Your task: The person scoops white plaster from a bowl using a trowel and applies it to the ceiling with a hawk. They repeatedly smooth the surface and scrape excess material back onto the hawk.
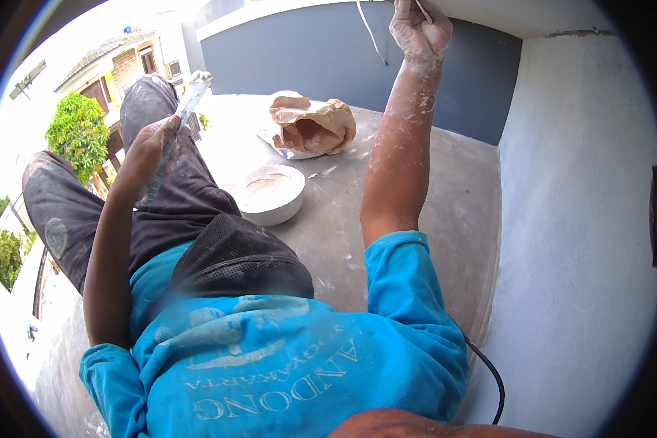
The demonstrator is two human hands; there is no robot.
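My left hand (152,152) is closed around a long, flat plastering blade (189,102) smeared with white filler and held slanting in front of my knees. My right arm reaches up to the ceiling. Up there my plaster-caked right hand (420,33) is closed with a thin pale rod (423,10) between its fingers; the rod's upper end is cut off by the picture's top edge. A loose white cable (372,33) dangles just left of that hand. By my legs on the floor stands a round white basin (274,208) with pale powder or paste in it.
Behind the basin lies an open, crumpled paper sack (315,133). A low grey wall (292,62) closes the far side, and a pale wall (569,219) rises at the right. A black cord (493,369) runs beside me. Trees and a house show beyond at left.
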